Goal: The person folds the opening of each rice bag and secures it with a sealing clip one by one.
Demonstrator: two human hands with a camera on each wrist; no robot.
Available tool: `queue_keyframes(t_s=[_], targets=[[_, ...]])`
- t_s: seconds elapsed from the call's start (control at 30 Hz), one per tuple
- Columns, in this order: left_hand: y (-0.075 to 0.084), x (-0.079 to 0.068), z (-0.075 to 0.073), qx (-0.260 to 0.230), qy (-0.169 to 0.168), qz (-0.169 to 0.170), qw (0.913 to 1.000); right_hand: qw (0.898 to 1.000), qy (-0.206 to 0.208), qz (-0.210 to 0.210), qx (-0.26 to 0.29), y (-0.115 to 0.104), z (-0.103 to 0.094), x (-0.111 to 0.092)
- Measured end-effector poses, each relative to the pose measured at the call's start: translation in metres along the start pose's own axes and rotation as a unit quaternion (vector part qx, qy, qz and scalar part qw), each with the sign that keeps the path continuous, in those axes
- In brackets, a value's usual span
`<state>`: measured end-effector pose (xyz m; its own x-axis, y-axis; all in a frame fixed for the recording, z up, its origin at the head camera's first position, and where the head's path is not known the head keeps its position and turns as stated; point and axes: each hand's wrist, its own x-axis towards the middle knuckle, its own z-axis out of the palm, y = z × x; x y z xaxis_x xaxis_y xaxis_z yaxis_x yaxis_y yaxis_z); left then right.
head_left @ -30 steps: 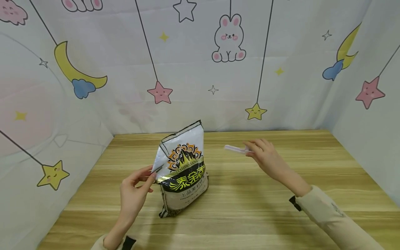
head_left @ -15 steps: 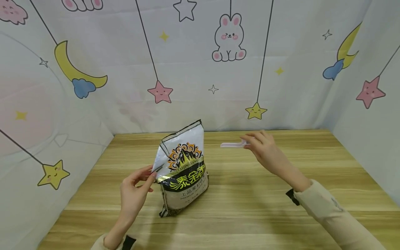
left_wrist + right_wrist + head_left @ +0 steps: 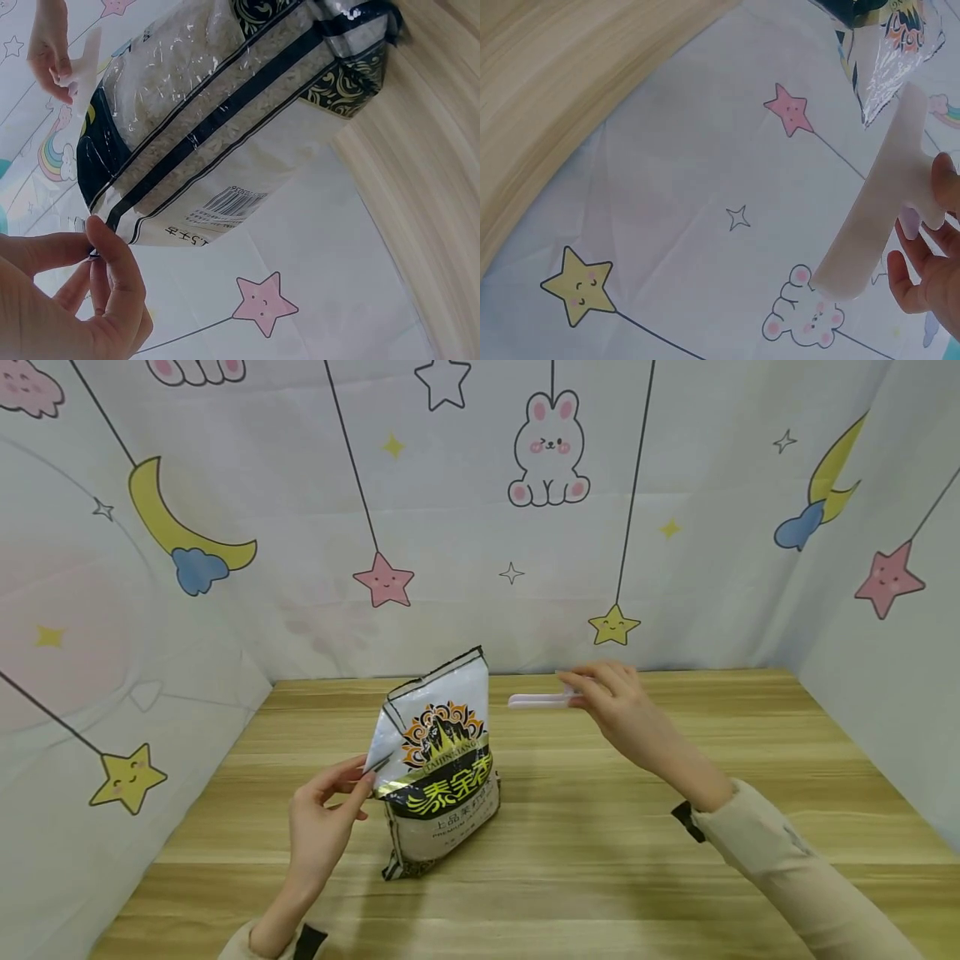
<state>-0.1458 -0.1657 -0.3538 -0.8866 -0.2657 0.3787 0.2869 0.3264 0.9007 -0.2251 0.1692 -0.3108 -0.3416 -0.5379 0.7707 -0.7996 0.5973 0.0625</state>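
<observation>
An upright plastic bag of rice (image 3: 442, 785), black, white and gold with an orange emblem, stands on the table left of centre. My left hand (image 3: 321, 827) pinches its left edge between thumb and fingers, as the left wrist view also shows on the bag's side corner (image 3: 105, 206). The grains show through the clear part. To the right of the bag's top, my right hand (image 3: 618, 710) pinches a pale, long plastic bag clip (image 3: 534, 701) by its handle, raised above the table. The clip's bar points toward the bag, a short gap away in the head view.
The wood-grain table (image 3: 600, 877) stretches around the bag. White cloth walls (image 3: 465, 527) printed with stars, moons and rabbits close off the back and both sides.
My right hand has moved left and slightly up, bringing the clip closer to the bag's top; the clip has turned to nearly level. My left hand and the bag have stayed in place.
</observation>
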Motion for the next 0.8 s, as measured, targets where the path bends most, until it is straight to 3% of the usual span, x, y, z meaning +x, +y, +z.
queue_keyframes(t_s=[0.2, 0.8], targets=[[0.001, 0.000, 0.000, 0.003, 0.000, 0.004, 1.0000, 1.000, 0.011, -0.027, 0.001, -0.005, 0.001, 0.012], [0.001, -0.001, 0.002, -0.007, 0.009, 0.008, 0.9999, 0.997, 0.006, -0.024, -0.072, -0.013, -0.005, 0.039]])
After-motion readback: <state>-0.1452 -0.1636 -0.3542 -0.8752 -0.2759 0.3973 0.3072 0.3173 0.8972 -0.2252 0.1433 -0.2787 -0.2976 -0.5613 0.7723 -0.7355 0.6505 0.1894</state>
